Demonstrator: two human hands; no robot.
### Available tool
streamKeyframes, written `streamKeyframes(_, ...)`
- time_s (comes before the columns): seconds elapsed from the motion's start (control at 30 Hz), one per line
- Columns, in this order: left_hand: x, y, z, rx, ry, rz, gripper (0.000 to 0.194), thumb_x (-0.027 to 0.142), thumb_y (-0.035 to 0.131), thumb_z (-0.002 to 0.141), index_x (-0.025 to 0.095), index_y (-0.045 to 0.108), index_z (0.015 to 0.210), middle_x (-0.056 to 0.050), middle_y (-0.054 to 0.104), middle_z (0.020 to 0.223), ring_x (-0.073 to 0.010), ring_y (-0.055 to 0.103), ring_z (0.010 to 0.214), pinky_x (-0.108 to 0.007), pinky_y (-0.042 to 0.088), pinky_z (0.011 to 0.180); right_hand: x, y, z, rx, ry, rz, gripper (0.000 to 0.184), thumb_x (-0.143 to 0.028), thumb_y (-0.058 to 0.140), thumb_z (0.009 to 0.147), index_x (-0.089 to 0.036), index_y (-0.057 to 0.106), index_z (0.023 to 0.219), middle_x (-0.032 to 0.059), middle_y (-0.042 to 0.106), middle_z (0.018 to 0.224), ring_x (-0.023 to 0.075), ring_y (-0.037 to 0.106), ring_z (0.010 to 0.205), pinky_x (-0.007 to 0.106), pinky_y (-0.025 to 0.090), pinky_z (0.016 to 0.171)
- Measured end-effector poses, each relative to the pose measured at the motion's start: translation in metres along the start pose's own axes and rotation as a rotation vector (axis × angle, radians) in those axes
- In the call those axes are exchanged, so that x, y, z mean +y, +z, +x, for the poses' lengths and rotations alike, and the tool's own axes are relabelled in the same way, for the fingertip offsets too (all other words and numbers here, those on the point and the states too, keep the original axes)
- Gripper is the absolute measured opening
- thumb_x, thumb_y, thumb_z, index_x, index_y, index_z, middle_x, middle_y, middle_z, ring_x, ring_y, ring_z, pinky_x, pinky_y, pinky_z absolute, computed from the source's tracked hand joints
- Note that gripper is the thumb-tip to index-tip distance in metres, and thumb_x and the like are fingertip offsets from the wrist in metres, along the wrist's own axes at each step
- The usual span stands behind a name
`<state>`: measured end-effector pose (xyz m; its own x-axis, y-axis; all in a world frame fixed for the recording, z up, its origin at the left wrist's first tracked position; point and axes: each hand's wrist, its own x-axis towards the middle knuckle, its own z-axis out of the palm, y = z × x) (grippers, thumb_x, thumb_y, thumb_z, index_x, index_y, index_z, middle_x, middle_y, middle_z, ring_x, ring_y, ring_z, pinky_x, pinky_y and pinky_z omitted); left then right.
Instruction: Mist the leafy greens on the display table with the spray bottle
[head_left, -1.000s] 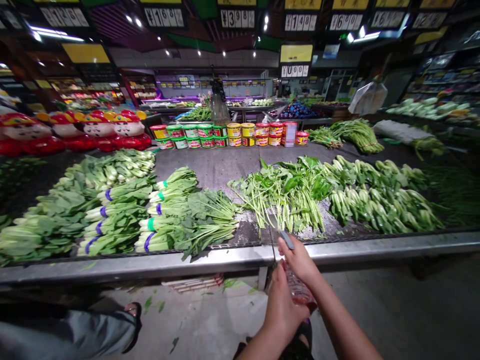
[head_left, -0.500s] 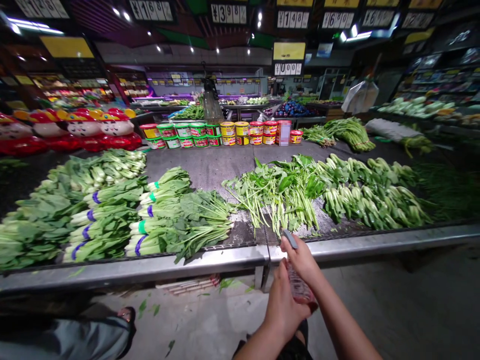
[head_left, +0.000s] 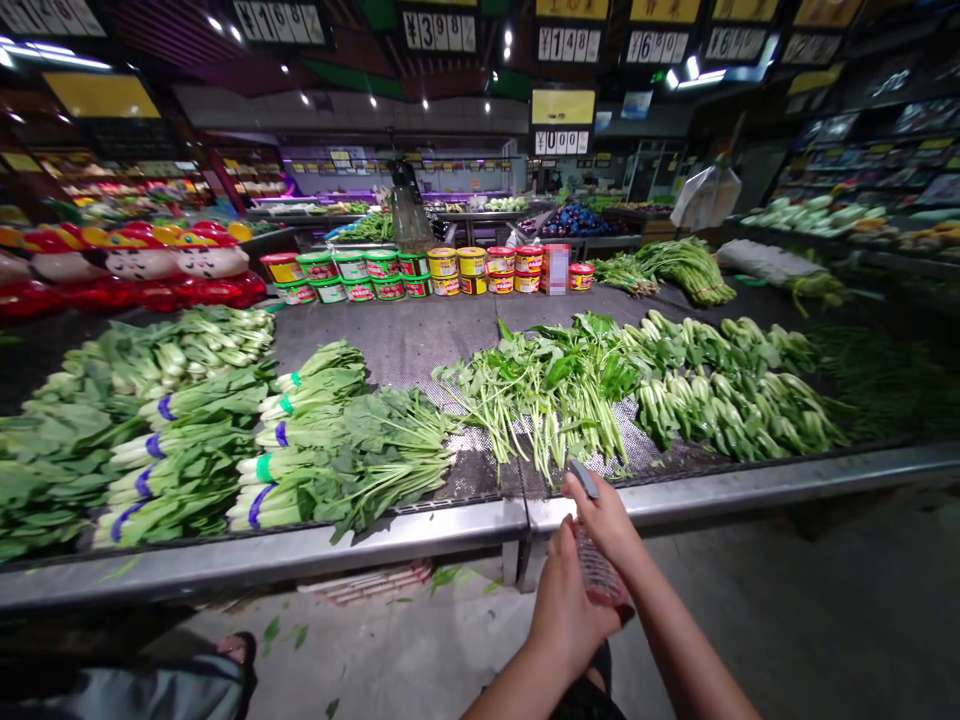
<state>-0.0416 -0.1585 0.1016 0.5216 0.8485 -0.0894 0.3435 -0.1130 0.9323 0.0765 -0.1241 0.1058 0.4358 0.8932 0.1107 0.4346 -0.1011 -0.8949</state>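
Note:
Both my hands are close together in front of the display's metal edge, around a clear, reddish ribbed bottle [head_left: 598, 565] that looks like a spray bottle. My left hand [head_left: 566, 605] wraps round its body from the left and below. At the upper end my right hand [head_left: 604, 515] is closed, with a grey nozzle-like piece [head_left: 583, 479] sticking out above its fingers. The grip under the fingers is hidden. Just beyond lie loose leafy greens with long stems [head_left: 570, 390], apart from my hands.
Banded bundles of greens [head_left: 176, 455] and a loose leafy pile [head_left: 394, 440] lie at left, bok choy [head_left: 735, 405] at right. Stacked tubs [head_left: 457, 270] line the back. A metal rail [head_left: 300, 560] edges the display. Another person's leg [head_left: 157, 690] is at lower left.
The view has shifted slightly, so the display appears further left. My hands keep the same hold on the bottle.

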Motion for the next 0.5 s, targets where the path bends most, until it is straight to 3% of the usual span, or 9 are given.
streamKeyframes(0.2, 0.002, 0.003, 0.016, 0.018, 0.046, 0.027, 0.100, 0.023, 0.079, 0.045, 0.015, 0.030, 0.131, -0.013, 0.046, 0.125, -0.0288, 0.048, 0.113, -0.035, 0.040, 0.098, -0.008, -0.011, 0.014, -0.015, -0.015, -0.003, 0.040, -0.054, 0.041, 0.084, -0.018, 0.059, 0.084, 0.0067, 0.065, 0.082, 0.0211, 0.061, 0.078, 0.032, 0.046, 0.073)
streamKeyframes(0.37, 0.021, -0.007, 0.030, 0.034, 0.079, 0.032, 0.102, 0.018, 0.076, 0.048, 0.018, 0.024, 0.136, -0.011, 0.045, 0.125, -0.0268, 0.048, 0.113, -0.033, 0.040, 0.097, -0.022, -0.022, 0.031, -0.065, -0.088, -0.001, 0.040, -0.054, 0.048, 0.081, -0.017, 0.060, 0.090, 0.0050, 0.064, 0.085, 0.0197, 0.060, 0.078, 0.030, 0.045, 0.072)
streamKeyframes(0.5, 0.031, -0.010, 0.042, 0.078, 0.059, 0.064, 0.098, 0.018, 0.077, 0.046, 0.017, 0.030, 0.132, -0.013, 0.045, 0.127, -0.0298, 0.045, 0.116, -0.036, 0.038, 0.099, -0.030, -0.026, 0.043, -0.082, -0.131, 0.041, 0.041, -0.054, 0.045, 0.083, -0.017, 0.060, 0.092, 0.0054, 0.064, 0.087, 0.0190, 0.059, 0.079, 0.029, 0.044, 0.073)
